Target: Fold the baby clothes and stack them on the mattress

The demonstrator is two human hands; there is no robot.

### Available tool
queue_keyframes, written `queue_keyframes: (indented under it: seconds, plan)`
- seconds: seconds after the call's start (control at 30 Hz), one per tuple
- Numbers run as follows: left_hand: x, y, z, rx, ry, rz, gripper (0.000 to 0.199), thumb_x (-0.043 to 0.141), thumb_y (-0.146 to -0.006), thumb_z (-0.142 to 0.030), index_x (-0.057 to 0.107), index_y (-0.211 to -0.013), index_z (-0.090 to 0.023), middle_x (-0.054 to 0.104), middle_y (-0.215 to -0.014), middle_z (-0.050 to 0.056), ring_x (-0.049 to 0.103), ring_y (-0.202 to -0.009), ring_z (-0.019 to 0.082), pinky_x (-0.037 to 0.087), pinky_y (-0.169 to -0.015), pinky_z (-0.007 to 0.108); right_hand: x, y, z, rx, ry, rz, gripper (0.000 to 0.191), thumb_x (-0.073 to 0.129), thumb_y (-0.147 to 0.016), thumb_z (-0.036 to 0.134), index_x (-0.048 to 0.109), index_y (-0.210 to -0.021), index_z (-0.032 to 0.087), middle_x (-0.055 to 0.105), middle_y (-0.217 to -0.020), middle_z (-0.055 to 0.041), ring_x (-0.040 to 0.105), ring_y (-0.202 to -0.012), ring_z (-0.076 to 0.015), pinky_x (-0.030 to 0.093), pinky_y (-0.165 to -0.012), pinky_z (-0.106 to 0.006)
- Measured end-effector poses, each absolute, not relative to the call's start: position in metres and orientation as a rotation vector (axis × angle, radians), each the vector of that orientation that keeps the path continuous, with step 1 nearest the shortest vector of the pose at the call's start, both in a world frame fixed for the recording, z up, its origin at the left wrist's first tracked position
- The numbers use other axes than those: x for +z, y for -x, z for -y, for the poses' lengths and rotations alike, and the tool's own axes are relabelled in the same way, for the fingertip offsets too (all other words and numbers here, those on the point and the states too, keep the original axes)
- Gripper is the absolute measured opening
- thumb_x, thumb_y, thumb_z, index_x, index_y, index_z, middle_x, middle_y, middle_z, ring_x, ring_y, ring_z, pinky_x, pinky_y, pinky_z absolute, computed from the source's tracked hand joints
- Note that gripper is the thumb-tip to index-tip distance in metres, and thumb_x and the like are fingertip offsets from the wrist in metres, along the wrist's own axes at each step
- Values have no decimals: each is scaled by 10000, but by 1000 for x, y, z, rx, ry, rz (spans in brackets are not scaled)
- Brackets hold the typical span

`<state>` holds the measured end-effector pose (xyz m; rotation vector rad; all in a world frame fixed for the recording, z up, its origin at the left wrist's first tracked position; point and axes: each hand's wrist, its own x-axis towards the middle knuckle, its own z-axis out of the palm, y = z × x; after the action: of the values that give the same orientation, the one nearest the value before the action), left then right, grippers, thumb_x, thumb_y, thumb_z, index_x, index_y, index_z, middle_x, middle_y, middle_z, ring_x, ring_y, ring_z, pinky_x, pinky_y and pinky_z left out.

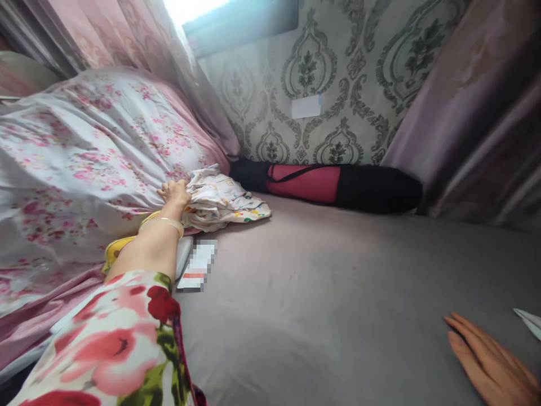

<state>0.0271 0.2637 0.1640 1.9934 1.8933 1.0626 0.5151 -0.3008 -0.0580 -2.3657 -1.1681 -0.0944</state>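
My left hand point(174, 193) reaches out at the end of a floral sleeve. Its fingers are apart and slightly bent over the white flowered bedding point(97, 152). Right against its side lies a crumpled white cloth point(224, 197) with small coloured prints; whether the thumb touches it, I cannot tell. At the lower right, my right hand point(492, 358) rests on the grey bed sheet point(321, 304), fingers stretched out and nothing in them. Under my left forearm shows part of a yellow item point(118, 251). Beside the forearm lies a white box-like item point(198, 265), blurred by pixels.
A long black and pink bag point(304, 183) lies along the patterned wall point(262, 84). Curtains point(477, 124) hang at both sides. A pale pointed object point(529, 323) lies at the right edge, near my right hand.
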Motion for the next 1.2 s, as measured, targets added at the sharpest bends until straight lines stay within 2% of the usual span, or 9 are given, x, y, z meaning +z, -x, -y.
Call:
queue_keyframes:
  seconds: [0.17,0.3,0.4,0.5,0.8,0.9,1.0,1.1,1.2]
  plan:
    - [177,-39,-266,1246,-1890,-1920,153,650,-716,-48,535,-669,-136,522,-733,14,374,-1156,279,198,-1035,492,-41,-500,296,-147,2420,1143,527,408,-794,590,458,-1293,429,582,-1302,-110,507,-1239,-359,355,-1074,-520]
    - [194,-70,-271,1464,-1720,-1768,133,568,-846,-114,570,-714,-134,455,-553,-45,490,-824,153,382,-842,300,-34,-494,295,-171,2451,1178,496,387,-799,604,483,-1228,375,573,-1311,-116,505,-1244,-354,352,-1071,-521]
    - [212,-103,-270,1585,-1617,-1587,179,456,-914,-135,601,-809,-126,450,-521,-78,466,-619,79,407,-672,196,-35,-494,295,-187,2472,1185,497,364,-808,613,500,-1188,325,565,-1321,-134,506,-1240,-357,360,-1060,-518]
    - [230,-135,-261,1664,-1493,-1366,117,545,-884,-217,616,-837,-138,509,-536,-80,478,-541,65,419,-585,179,-37,-493,295,-216,2477,1193,519,365,-802,623,505,-1192,311,562,-1329,-136,502,-1247,-356,365,-1053,-522]
    - [262,-200,-198,1362,-1287,-460,46,656,-830,-206,624,-846,-176,684,-752,-15,648,-699,110,518,-637,207,-32,-501,290,-153,2400,1172,559,435,-753,589,634,-1105,201,608,-1277,-158,567,-1175,-366,439,-991,-523]
    - [275,-215,-169,1276,-1400,-368,89,661,-833,-218,637,-904,-170,695,-801,4,673,-780,145,547,-684,228,-5,-496,276,16,2327,1114,514,448,-769,573,674,-1047,203,709,-1061,-117,688,-835,-303,547,-774,-459]
    - [287,-228,-141,1213,-1497,-340,151,624,-867,-229,643,-1000,-161,687,-831,7,687,-850,181,565,-707,256,42,-472,250,97,2228,1030,497,474,-830,571,654,-1147,233,732,-853,-44,550,-440,-172,542,-598,-393]
    - [295,-236,-111,1141,-1549,-310,197,560,-913,-234,639,-1074,-151,671,-847,5,690,-899,212,570,-705,286,98,-435,221,44,2013,1038,457,489,-859,573,642,-1176,281,718,-1020,-36,560,-491,-142,537,-598,-356]
    - [291,-242,-75,970,-1588,-270,195,591,-896,-232,657,-1053,-137,668,-835,7,691,-882,220,562,-684,288,140,-402,199,154,1715,1095,458,502,-866,605,640,-1156,279,674,-1168,-57,662,-872,-216,547,-756,-351]
